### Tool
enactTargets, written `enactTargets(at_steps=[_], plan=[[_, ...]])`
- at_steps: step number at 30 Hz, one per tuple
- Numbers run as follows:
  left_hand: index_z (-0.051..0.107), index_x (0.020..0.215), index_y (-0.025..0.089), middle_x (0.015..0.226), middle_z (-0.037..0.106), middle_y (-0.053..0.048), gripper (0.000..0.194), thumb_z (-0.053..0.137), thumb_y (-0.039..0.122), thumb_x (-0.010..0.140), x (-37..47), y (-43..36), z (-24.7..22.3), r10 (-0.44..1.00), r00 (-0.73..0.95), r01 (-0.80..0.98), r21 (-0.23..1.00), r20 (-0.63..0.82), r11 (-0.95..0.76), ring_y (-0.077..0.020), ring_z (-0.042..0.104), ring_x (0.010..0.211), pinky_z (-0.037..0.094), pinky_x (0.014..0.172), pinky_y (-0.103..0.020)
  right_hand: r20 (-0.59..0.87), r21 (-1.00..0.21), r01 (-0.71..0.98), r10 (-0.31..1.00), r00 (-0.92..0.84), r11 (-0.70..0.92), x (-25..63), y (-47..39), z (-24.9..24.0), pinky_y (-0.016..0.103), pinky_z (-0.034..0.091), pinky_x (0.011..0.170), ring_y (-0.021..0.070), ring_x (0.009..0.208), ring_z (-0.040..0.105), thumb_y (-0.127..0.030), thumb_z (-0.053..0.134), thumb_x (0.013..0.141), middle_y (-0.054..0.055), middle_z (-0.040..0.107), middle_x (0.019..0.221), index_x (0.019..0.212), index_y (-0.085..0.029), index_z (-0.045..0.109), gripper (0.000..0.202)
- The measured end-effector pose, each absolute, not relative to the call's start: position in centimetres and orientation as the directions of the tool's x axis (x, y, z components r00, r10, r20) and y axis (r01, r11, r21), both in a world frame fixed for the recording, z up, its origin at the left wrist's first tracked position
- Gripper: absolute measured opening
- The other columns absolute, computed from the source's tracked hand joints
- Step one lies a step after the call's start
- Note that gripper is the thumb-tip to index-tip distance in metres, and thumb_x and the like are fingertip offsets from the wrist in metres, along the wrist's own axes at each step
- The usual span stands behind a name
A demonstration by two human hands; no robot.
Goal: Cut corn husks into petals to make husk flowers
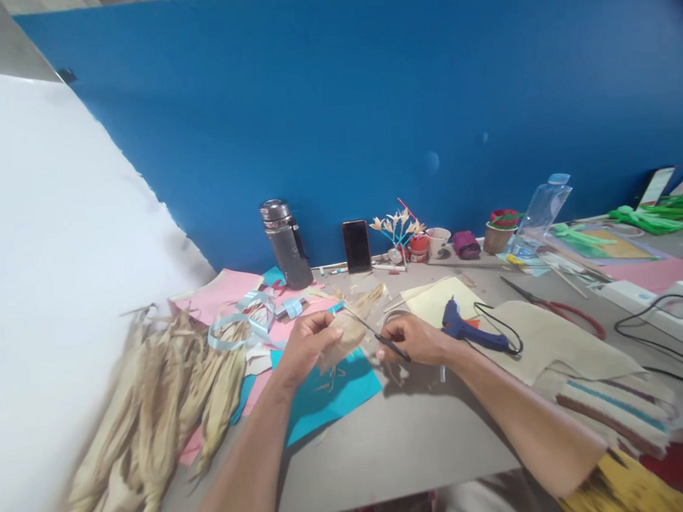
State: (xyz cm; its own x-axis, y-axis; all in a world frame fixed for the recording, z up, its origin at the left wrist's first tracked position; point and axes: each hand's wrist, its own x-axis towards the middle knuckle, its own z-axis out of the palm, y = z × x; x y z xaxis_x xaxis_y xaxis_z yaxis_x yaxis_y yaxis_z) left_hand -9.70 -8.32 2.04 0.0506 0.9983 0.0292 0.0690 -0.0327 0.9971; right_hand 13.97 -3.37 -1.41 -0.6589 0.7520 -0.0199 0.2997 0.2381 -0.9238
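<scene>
Grey table (395, 442): left hand (308, 340) pinches dry husk (348, 333), right hand (416, 338) closed around scissors (379, 336) cutting into it

Your two bare forearms reach forward and angle inward, bringing your hands close together. Your left hand (307, 340) is curled in a pinch, thumb uppermost. Your right hand (414, 338) is closed, knuckles up.

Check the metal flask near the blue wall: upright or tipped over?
Upright. The metal flask stands on its base on the table with its cap on top, beside the dark phone propped against the wall; it looks slanted only from the camera's tilt.
</scene>
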Motion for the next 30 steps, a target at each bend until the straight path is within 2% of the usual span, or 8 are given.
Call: enactTargets(at_steps=[5,10,18,21,24,26,28,30], plan=[[0.058,0.064,0.017,0.057,0.053,0.003,0.024,0.073,0.035,0.064,-9.8,-8.3,2.2,0.994,0.102,0.099,0.995,-0.041,0.031,-0.0098,0.044,0.049,0.031,0.047,-0.021,-0.01,-0.908,0.325,0.761,-0.649,0.265,13.9,-3.4,-1.5,0.021,0.029,0.046,0.0088,0.05,0.038,-0.05,0.077,0.069,-0.004,0.047,0.052,0.059,-0.015,0.06,0.04],[0.07,0.092,0.018,0.086,0.065,-0.004,0.032,0.07,0.043,0.073,-10.2,-8.1,2.5,0.998,0.007,-0.012,0.998,0.065,-0.065,-0.0172,0.059,0.077,0.044,0.064,-0.024,-0.022,-0.839,0.426,0.76,-0.65,0.34,13.5,-3.8,-1.4,0.022,0.025,0.046,0.0087,0.051,0.034,-0.053,0.079,0.065,-0.006,0.041,0.051,0.055,-0.016,0.056,0.045],[0.068,0.062,0.018,0.066,0.063,0.0,0.012,0.074,0.027,0.068,-7.3,-8.2,2.9,0.977,-0.06,0.398,0.903,0.205,-0.165,-0.0145,0.051,0.064,0.038,0.065,-0.026,0.012,-0.743,0.502,0.759,-0.651,0.442,13.2,-4.3,-1.1,0.026,0.021,0.048,0.0085,0.05,0.031,-0.058,0.075,0.068,-0.005,0.04,0.048,0.051,-0.016,0.056,0.049],[0.069,0.061,0.018,0.07,0.065,-0.001,0.011,0.073,0.024,0.069,-7.2,-7.8,3.5,0.956,-0.112,0.365,0.906,0.271,-0.214,-0.0157,0.054,0.071,0.04,0.07,-0.027,0.035,-0.696,0.526,0.754,-0.656,0.489,13.3,-3.8,-1.5,0.026,0.023,0.05,0.0096,0.051,0.035,-0.056,0.076,0.069,-0.004,0.042,0.048,0.05,-0.017,0.055,0.048],[0.073,0.068,0.017,0.073,0.067,-0.001,0.013,0.077,0.029,0.067,-8.0,-7.5,4.6,0.929,-0.272,0.164,0.964,0.25,-0.211,-0.0146,0.055,0.07,0.042,0.071,-0.027,0.074,-0.695,0.553,0.811,-0.58,0.459,13.4,-3.2,-1.6,0.027,0.025,0.053,0.0121,0.054,0.04,-0.054,0.077,0.068,-0.002,0.047,0.052,0.052,-0.018,0.056,0.044],[0.071,0.068,0.017,0.065,0.063,0.001,0.019,0.082,0.032,0.063,-8.1,-7.5,5.1,0.946,-0.291,-0.041,0.986,0.144,-0.163,-0.0123,0.053,0.063,0.042,0.066,-0.026,0.075,-0.835,0.437,0.855,-0.513,0.335,13.5,-3.0,-1.3,0.027,0.031,0.056,0.0145,0.059,0.047,-0.054,0.076,0.068,0.0,0.056,0.061,0.065,-0.018,0.063,0.038],[0.067,0.065,0.016,0.061,0.059,0.002,0.025,0.085,0.032,0.058,-7.6,-7.6,5.0,0.978,-0.206,-0.214,0.975,0.019,-0.064,-0.0108,0.052,0.06,0.042,0.061,-0.025,0.086,-0.968,0.165,0.864,-0.495,0.191,13.6,-3.2,-0.6,0.027,0.038,0.061,0.0167,0.069,0.054,-0.054,0.075,0.069,0.003,0.064,0.075,0.084,-0.018,0.068,0.04],[0.064,0.063,0.015,0.059,0.056,0.003,0.029,0.088,0.03,0.055,-6.4,-7.8,4.3,0.993,-0.092,-0.28,0.959,-0.073,0.044,-0.0096,0.051,0.057,0.041,0.059,-0.024,0.135,-0.99,-0.11,0.868,-0.477,0.094,13.5,-3.6,0.1,0.028,0.041,0.066,0.017,0.076,0.056,-0.05,0.076,0.067,0.004,0.066,0.085,0.097,-0.017,0.066,0.046]])
